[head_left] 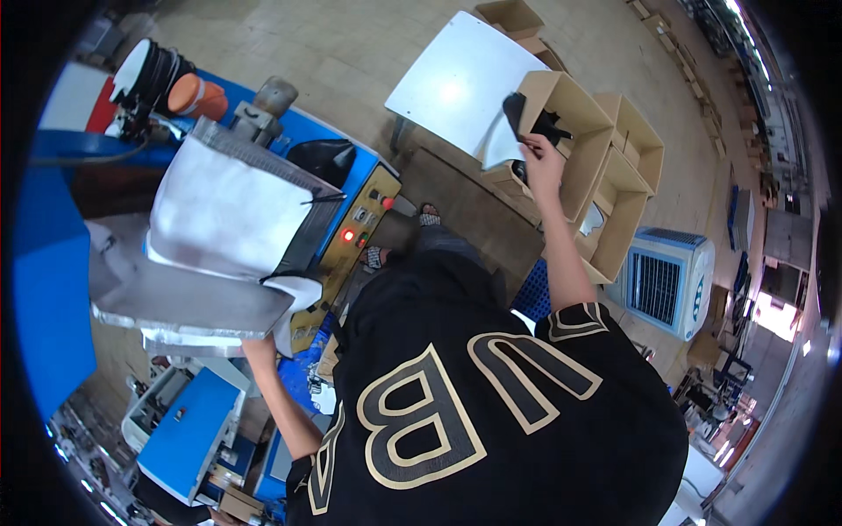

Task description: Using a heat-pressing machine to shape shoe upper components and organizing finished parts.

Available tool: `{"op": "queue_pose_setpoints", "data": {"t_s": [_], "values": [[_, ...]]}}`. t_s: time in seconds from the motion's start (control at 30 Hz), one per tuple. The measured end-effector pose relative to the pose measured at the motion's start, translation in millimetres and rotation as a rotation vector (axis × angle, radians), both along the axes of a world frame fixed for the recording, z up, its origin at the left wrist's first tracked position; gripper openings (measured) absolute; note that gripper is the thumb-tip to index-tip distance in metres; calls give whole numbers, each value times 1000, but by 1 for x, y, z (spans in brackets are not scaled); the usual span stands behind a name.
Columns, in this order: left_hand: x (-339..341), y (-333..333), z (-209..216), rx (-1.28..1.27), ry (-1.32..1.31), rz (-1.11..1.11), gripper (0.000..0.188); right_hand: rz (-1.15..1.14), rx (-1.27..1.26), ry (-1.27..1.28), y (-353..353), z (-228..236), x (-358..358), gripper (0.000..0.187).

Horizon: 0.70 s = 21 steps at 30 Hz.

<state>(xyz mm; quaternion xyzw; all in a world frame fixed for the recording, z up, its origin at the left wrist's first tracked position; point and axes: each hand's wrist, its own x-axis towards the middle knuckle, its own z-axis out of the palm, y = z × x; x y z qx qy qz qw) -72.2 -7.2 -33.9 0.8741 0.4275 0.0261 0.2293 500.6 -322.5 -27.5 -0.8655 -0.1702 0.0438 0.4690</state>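
While I stand at the long blue metal machine (303,129), the broad glossy white table (456,79) and the open brown cardboard boxes (589,174) are off to my right. On the machine, a wide white-faced padded plate (224,206) slants above a thick grey padded slab (189,296). My left hand (260,349) is at the slab's near edge, its fingers mostly hidden, so I cannot tell whether they pinch anything; a curved white dark-edged piece (303,289) lies just beyond it. Well apart from these, my right hand (545,162) pinches a thin white flexible sheet (501,145) between thumb and fingers, beside a box's rim. To handle this sheet well, I judge a light grip on its edge best, so it does not crease, with its free end held clear of the cardboard; my left fingers belong outside the space between plate and slab. Counting down in size, I have one machine, one table, at least three boxes close to my right arm, one white-faced plate, one grey slab, two white pieces, one near each hand, and one glowing red button (348,235).
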Motion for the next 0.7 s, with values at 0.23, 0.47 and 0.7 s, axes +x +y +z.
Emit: {"op": "queue_pose_setpoints", "data": {"t_s": [0.23,0.47,0.7], "values": [[-38,24,0,273,222,96,30,-23,-605,-114,-98,-39,99,24],[-28,52,-49,200,-12,125,32,306,-677,-186,-126,-88,158,41],[-36,27,-85,201,-275,237,34,189,-412,-288,-24,-67,86,36]]}}
